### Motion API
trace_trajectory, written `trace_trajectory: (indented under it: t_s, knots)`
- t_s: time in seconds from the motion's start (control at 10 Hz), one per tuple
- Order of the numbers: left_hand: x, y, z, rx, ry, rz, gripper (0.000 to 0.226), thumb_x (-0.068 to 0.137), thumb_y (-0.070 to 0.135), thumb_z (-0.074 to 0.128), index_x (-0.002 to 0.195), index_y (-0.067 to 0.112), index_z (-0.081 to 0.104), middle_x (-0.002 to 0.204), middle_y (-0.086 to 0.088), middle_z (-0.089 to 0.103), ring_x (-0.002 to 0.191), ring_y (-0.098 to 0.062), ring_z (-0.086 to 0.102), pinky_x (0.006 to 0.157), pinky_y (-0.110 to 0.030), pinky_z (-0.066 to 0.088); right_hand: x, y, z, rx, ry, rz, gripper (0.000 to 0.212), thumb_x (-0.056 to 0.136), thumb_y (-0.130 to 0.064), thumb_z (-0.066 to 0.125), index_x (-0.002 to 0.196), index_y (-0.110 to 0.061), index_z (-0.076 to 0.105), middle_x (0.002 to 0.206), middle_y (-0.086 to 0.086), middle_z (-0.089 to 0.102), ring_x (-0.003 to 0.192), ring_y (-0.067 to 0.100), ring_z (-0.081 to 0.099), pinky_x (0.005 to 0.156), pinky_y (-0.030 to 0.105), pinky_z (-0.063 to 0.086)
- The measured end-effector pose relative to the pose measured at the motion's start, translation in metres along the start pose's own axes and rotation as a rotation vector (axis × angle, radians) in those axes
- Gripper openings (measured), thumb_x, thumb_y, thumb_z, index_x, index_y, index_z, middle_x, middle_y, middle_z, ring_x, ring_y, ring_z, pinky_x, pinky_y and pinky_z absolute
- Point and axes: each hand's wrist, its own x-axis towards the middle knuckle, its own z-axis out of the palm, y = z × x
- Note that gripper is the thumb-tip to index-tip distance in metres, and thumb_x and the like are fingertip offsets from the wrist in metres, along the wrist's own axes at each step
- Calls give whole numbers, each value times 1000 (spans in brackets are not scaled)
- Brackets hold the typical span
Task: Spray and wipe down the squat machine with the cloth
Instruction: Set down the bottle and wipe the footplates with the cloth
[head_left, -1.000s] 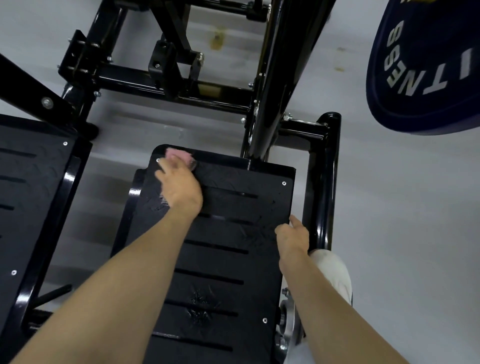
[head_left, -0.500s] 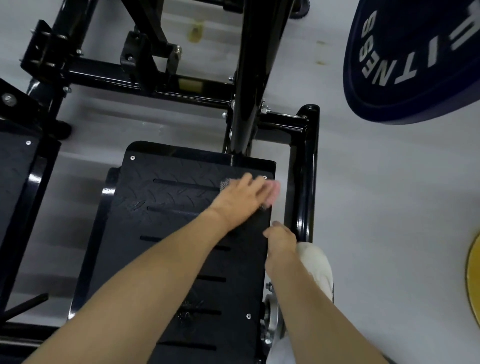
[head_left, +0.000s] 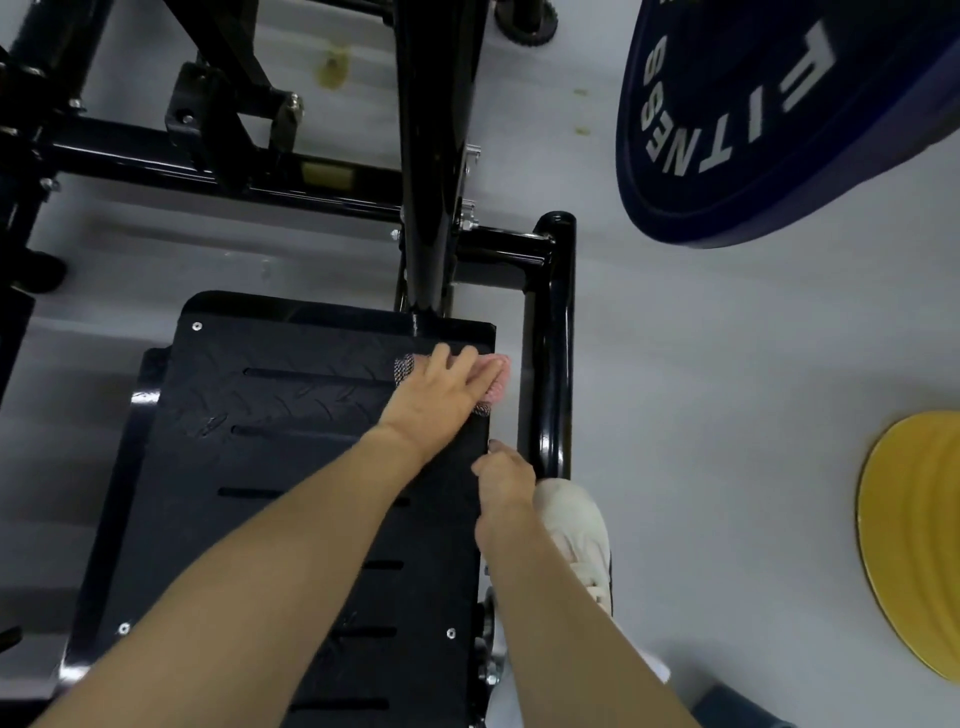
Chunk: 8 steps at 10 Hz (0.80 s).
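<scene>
The squat machine's black footplate spreads out to the left of my left grip. That grip lies flat with its fingers straight, pressing the pink cloth onto the plate's far right corner. Just nearer, my right grip sits at the plate's right edge with its fingers curled out of sight, so I cannot tell if it clasps anything. Right of both grips runs the black frame tube, and a white shoe sits beside the right wrist. Well right of that are a blue weight plate and a yellow disc.

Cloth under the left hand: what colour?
The cloth is pink with grey netted patches at its edges; the head view shows it.
</scene>
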Motion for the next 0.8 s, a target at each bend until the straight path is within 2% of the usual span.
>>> trace_trajectory:
  t_s: [0.1,0.2,0.3,0.4,0.5,0.6,0.7,0.8]
  knots:
    - [-3,35,6,-171,-25,-236,77,91,17,53,151,16,6,140,-13,21,122,-33,30,100,-38,39,2,6,3,36,32,29,45,93,3,38,135,-9,50,129,19,56,117,35,55,100,44,47]
    - [-6,37,9,-140,19,-113,72,91,13,52,150,12,12,140,-14,22,121,-32,31,97,-36,41,0,6,3,-6,30,-19,41,97,1,39,137,-5,44,134,23,51,122,38,50,99,43,43]
    - [-11,-5,12,12,57,-17,78,91,10,51,152,11,2,141,-14,21,120,-32,34,97,-38,43,-1,6,6,-101,47,-82,47,97,0,38,143,-10,34,142,19,43,127,35,46,101,39,39]
    - [-27,-39,13,23,16,-208,80,92,10,49,151,6,-5,138,-16,24,120,-34,34,95,-38,46,-2,9,21,-313,58,-170,70,91,2,41,152,-20,16,158,9,16,141,28,25,114,38,30]
    - [-44,-72,21,39,-2,-327,80,92,9,47,150,4,-7,136,-16,25,117,-34,35,92,-37,47,-11,9,40,-740,-6,-323,86,85,-3,48,153,-26,1,157,6,-23,146,26,-12,121,41,3]
    - [-64,-100,24,73,-13,-457,78,91,7,49,150,3,-1,132,-16,28,111,-31,39,91,-34,45,-17,13,58,-955,-99,-413,91,83,-6,51,152,-28,-4,152,5,-35,144,23,-25,119,43,-9]
    - [-84,-128,27,119,-66,-578,78,88,6,53,148,1,3,131,-18,28,111,-31,40,91,-35,46,-20,16,72,-1009,-157,-406,91,84,-7,52,153,-28,-4,152,5,-36,144,23,-25,119,44,-8]
    - [-101,-160,31,99,-102,-689,75,91,4,48,149,1,0,137,-19,26,113,-32,41,88,-34,47,-21,19,81,-999,-178,-421,90,84,-6,52,153,-27,-2,153,3,-34,144,22,-23,119,42,-8]
